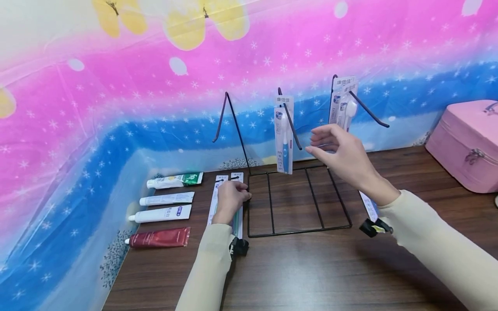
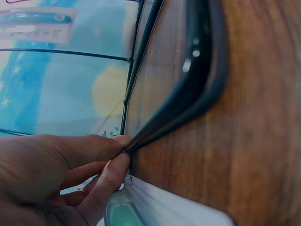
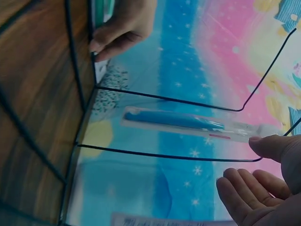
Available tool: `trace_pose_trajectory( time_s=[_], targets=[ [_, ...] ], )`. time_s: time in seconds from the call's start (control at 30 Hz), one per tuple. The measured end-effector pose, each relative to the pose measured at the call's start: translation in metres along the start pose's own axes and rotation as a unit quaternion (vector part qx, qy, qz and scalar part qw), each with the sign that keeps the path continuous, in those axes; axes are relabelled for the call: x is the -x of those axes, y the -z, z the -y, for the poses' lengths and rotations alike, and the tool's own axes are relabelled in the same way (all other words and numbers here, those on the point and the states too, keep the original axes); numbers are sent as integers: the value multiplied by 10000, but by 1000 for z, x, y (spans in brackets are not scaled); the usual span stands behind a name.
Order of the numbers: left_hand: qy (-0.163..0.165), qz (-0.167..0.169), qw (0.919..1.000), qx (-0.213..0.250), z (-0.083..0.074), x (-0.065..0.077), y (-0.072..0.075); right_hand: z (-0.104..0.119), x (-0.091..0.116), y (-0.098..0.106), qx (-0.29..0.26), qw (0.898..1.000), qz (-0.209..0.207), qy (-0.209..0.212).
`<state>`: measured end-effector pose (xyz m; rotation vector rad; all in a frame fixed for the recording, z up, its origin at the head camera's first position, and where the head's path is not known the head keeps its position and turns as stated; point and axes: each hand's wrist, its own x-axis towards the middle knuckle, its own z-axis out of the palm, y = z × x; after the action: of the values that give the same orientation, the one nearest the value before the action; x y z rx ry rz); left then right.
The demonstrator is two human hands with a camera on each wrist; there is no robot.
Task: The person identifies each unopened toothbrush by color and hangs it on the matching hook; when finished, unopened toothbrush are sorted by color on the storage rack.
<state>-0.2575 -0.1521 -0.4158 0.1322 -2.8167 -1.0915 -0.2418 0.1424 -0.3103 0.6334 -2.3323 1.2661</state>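
A black wire rack (image 1: 270, 203) with three upright hooks stands on the table. My left hand (image 1: 230, 198) pinches the left bar of its base between thumb and fingers, as the left wrist view shows close up. One packaged toothbrush (image 1: 285, 147) with a blue handle hangs on the middle hook. My right hand (image 1: 346, 155) is beside that hook's tip, fingers relaxed and gently bent, holding nothing. Packaged toothbrushes (image 1: 344, 101) overlap on the right hook, partly behind the right hand. The left hook (image 1: 220, 116) is bare.
Two toothbrush packs (image 1: 239, 220) lie under and beside the left hand. Another pack (image 1: 368, 206) shows beneath the right wrist. Several tubes, including a red tube (image 1: 161, 238), lie in a column at left. A pink case (image 1: 463, 147) stands at right; a patterned cloth (image 1: 155, 108) hangs behind.
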Motion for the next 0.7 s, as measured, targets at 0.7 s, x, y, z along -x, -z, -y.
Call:
trace_pose_trajectory(
  time_s=[0.7],
  targets=[
    [-21, -20, 10000, 24, -1, 1, 2, -89, 44, 56, 1139, 9930, 109, -289]
  ],
)
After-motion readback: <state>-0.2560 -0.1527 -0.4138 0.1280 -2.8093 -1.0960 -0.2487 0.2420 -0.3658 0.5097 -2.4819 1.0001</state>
